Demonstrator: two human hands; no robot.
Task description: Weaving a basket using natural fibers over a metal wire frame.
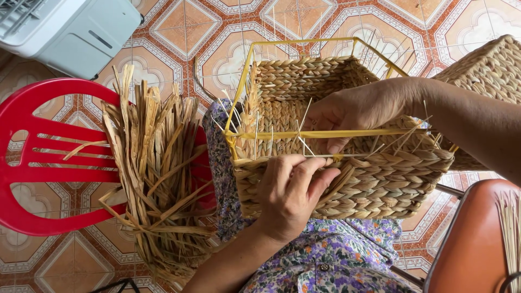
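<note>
Left hand pinching a straw strand against the basket on the lap, right hand gripping the yellow wire frame, straw bundle lying on red chair, white appliance sitting top left.

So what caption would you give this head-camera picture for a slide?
Left hand and right hand weave a braided straw basket on its yellow wire frame, dried straw piled alongside.

- The basket I work on is thick braided dry fibre, rough and matt, on a yellow-coated wire frame.
- The loose strips look papery and dull.
- The red chair is smooth, glossy plastic.
- The floor is glazed patterned tile.
- My dress is soft floral cloth.
</note>
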